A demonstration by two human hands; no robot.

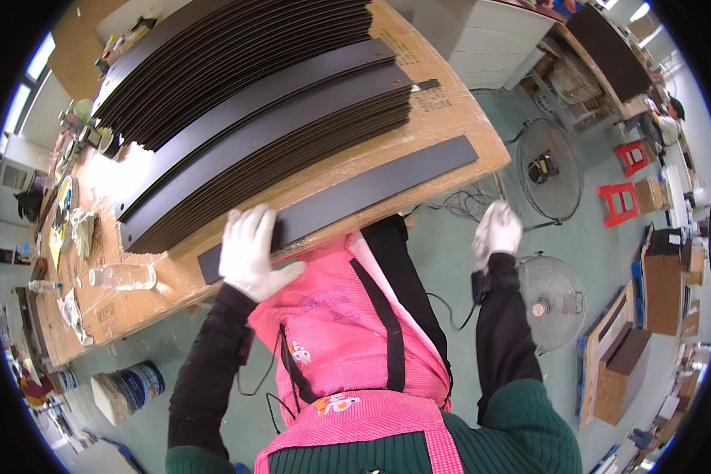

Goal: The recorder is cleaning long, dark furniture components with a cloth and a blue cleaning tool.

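A clear bottle (124,276) lies on its side near the table's (442,118) near edge, left of the hands. The left hand (250,250), gloved white, rests flat with fingers spread on the near end of a single black strip (347,196), which lies along that same edge, apart from the big fanned stack of strips (253,118) spread across the middle. The strip's near end seems to overhang the edge slightly; pressing there could tip it off, or a sideways pull could drag it over the corner. The right hand (498,231), also gloved, hangs off the table over the floor, holding nothing I can make out; it is blurred, so I cannot tell how wide it is. Two fans (551,300) stand on the floor below it.
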